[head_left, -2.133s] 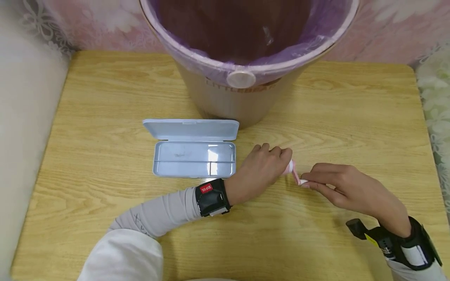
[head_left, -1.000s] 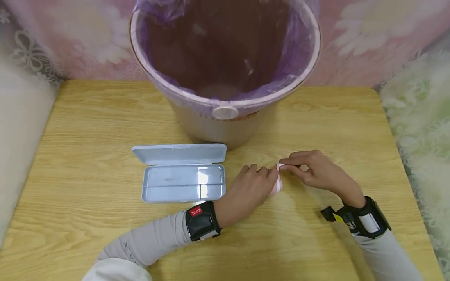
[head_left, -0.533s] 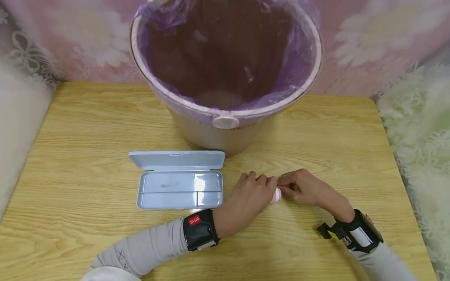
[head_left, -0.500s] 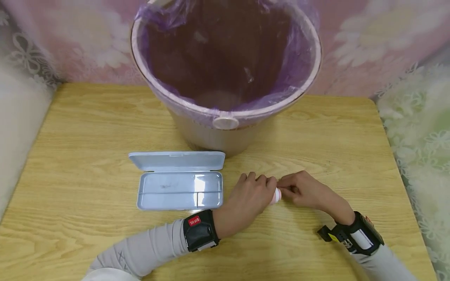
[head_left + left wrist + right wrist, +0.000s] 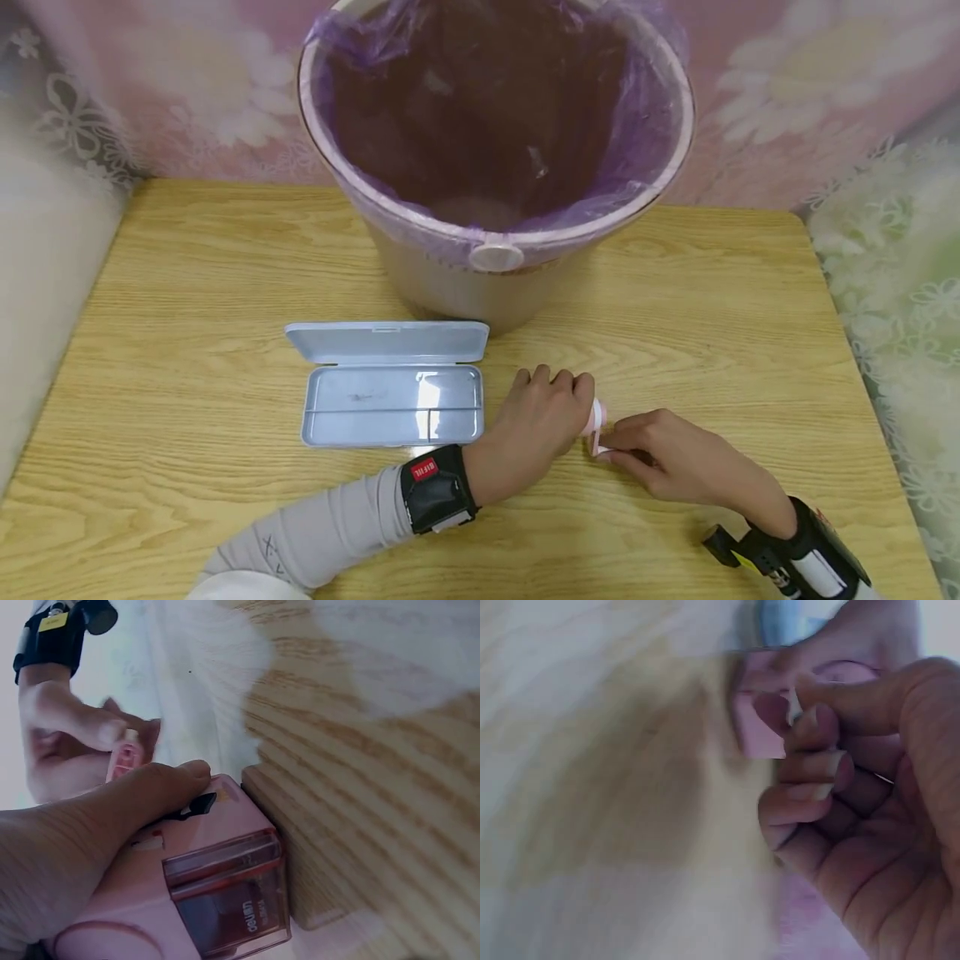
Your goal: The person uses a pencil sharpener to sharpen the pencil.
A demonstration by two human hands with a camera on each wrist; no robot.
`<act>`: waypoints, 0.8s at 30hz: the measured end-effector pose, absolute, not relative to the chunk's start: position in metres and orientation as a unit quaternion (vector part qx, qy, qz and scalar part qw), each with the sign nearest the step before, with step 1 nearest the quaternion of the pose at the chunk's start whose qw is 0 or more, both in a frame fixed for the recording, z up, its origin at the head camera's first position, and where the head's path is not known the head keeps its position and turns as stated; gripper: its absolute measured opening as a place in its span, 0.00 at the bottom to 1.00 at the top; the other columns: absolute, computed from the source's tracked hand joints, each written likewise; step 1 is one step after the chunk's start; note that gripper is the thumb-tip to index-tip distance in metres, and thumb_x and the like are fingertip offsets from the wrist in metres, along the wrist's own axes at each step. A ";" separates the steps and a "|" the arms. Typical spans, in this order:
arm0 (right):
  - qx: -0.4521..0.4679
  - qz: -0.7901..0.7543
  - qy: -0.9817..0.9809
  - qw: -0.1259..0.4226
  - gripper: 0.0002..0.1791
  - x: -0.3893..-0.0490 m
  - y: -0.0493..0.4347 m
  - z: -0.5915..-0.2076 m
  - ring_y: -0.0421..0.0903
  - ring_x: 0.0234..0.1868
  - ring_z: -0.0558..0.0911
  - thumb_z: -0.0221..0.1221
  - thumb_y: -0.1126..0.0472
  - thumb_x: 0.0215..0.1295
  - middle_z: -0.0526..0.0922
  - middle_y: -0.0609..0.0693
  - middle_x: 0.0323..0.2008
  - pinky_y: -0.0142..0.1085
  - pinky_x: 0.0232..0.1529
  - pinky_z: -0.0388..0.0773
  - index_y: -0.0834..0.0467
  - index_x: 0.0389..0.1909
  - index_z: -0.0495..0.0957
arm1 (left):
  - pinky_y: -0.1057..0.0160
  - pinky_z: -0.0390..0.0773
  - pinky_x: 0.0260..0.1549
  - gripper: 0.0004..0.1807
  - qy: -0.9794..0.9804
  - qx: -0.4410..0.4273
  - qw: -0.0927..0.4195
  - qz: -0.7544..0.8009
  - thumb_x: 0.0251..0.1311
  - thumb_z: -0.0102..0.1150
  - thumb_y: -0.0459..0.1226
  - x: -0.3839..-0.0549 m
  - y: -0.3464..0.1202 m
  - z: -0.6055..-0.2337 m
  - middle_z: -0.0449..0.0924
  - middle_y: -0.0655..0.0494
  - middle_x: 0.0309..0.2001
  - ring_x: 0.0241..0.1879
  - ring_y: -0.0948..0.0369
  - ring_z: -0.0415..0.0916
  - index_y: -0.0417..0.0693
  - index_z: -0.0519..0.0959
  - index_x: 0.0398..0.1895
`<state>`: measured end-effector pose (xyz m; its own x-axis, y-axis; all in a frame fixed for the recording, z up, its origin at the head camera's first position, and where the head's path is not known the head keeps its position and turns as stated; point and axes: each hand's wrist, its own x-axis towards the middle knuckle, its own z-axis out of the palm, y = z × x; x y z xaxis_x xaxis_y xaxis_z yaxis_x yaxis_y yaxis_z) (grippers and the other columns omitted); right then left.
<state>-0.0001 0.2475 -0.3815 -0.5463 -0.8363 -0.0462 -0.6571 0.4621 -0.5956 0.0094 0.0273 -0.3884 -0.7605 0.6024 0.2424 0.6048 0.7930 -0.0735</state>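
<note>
A pink pencil sharpener [image 5: 127,889] with a clear shavings drawer [image 5: 232,904] lies under my left hand [image 5: 534,429], which grips its body from above. In the head view that hand hides most of the sharpener, leaving its white-ringed end [image 5: 597,417] in sight. From that end a pink crank [image 5: 126,759] points down toward the near side. My right hand [image 5: 671,458] pinches the crank's white knob [image 5: 793,706] between thumb and forefinger, the other fingers curled. Left of the hands sits a light blue pencil case [image 5: 367,428], lid raised, nothing in its compartments.
Behind the pencil case stands a tall bin [image 5: 465,292] lined with a purple bag [image 5: 648,108]. The wooden table [image 5: 187,275] meets a flowered pink backdrop [image 5: 780,108] at the back and pale sheets at both sides.
My right hand has swung the crank from pointing low, up past the top, and down to the near side again. My left hand keeps its grip on the sharpener. The head view has tilted.
</note>
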 end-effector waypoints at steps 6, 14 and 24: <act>-0.473 -0.274 0.828 0.127 0.10 0.001 0.253 -0.360 0.21 0.25 0.62 0.66 0.68 0.64 0.70 0.31 0.25 0.14 0.28 0.62 0.51 0.41 0.86 | 0.68 0.63 0.24 0.09 -0.941 -0.322 0.103 -0.037 0.67 0.58 0.35 0.007 0.026 -0.389 0.70 0.64 0.22 0.23 0.65 0.69 0.55 0.69 0.31; -0.489 -0.288 0.819 0.081 0.12 -0.012 0.261 -0.346 0.23 0.26 0.63 0.66 0.69 0.63 0.70 0.31 0.27 0.16 0.30 0.62 0.54 0.46 0.86 | 0.69 0.63 0.23 0.08 -0.935 -0.334 0.118 -0.029 0.67 0.55 0.34 0.003 0.025 -0.388 0.70 0.65 0.22 0.23 0.66 0.68 0.55 0.69 0.31; -0.501 -0.311 0.807 0.042 0.14 -0.045 0.264 -0.349 0.22 0.27 0.65 0.55 0.52 0.77 0.77 0.30 0.31 0.17 0.29 0.64 0.53 0.45 0.88 | 0.68 0.67 0.25 0.05 -0.927 -0.357 0.117 -0.001 0.71 0.52 0.32 0.005 0.023 -0.387 0.73 0.64 0.25 0.25 0.66 0.69 0.54 0.73 0.39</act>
<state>-0.0448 0.2639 -0.3490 -0.4947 -0.8341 0.2439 -0.7821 0.3050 -0.5433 0.0045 0.0228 -0.3869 -0.7183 0.6609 0.2174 0.6612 0.7457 -0.0821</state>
